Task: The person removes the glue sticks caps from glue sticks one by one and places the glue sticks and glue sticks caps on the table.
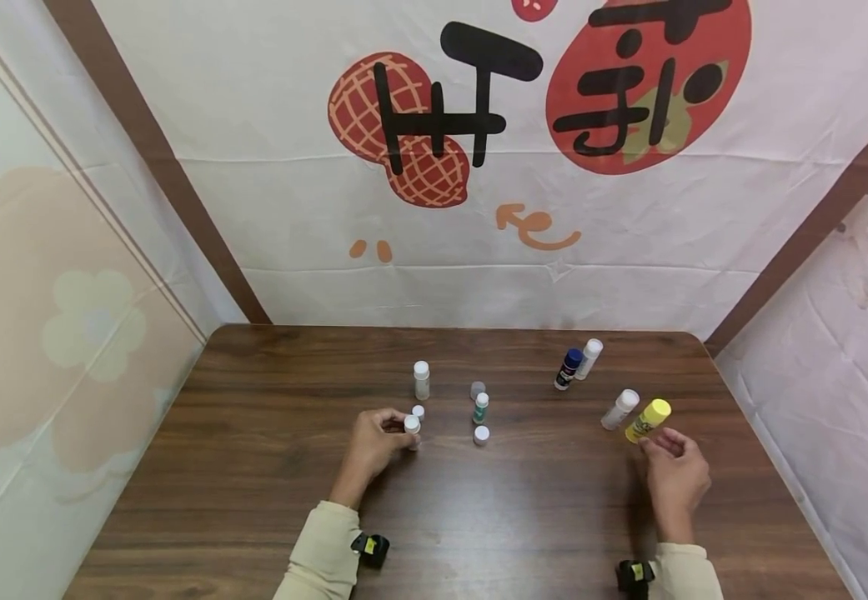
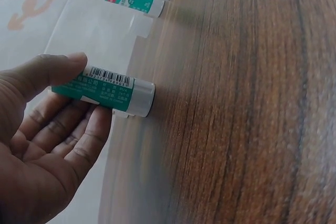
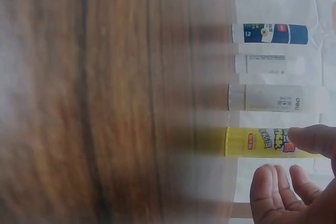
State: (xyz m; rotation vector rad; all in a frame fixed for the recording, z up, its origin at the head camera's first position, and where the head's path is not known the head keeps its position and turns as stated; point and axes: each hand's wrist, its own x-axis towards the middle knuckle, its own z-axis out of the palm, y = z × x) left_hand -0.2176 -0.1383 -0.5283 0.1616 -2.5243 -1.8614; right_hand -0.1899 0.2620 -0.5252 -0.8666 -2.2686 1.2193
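My left hand (image 1: 375,446) pinches an upright green-labelled glue stick (image 2: 118,94) between thumb and fingers, with its barcode showing in the left wrist view. From the head view only its white top and a little of its side show. A small white cap (image 1: 418,412) lies just behind it. At the right, my right hand (image 1: 675,475) is beside a standing yellow glue stick (image 1: 648,420). Its thumb overlaps the yellow stick in the right wrist view, while the loosely bent fingers (image 3: 273,192) are apart from it.
A white-capped glue stick (image 1: 422,381) stands behind my left hand. Mid-table are a green-labelled stick (image 1: 481,410), a white cap (image 1: 482,436) and a greyish cap (image 1: 478,389). Toward the right stand a blue glue stick (image 1: 568,369) and white ones (image 1: 589,358). A cloth backdrop borders the table.
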